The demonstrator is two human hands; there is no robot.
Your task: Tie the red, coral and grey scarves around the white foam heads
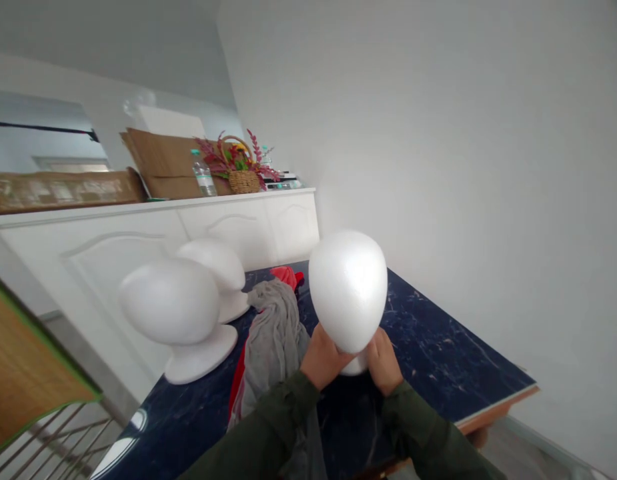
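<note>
A smooth white mannequin head (348, 287) stands upright near the front of the dark blue marbled table (438, 340). My left hand (324, 359) is closed around its neck from the left, and my right hand (384, 360) grips the neck from the right. The head's bulge partly hides the fingertips of both hands. Just left of my left arm lies a crumpled grey cloth (275, 327), with red fabric (287, 275) showing at its far end and along its left edge.
Two more white mannequin heads, a near one (171, 303) and a farther one (213, 263), stand on the table's left side. Behind is a white cabinet (138, 247) bearing cardboard, a water bottle (204, 175) and a flower basket (244, 181). A plain wall (463, 167) borders the right.
</note>
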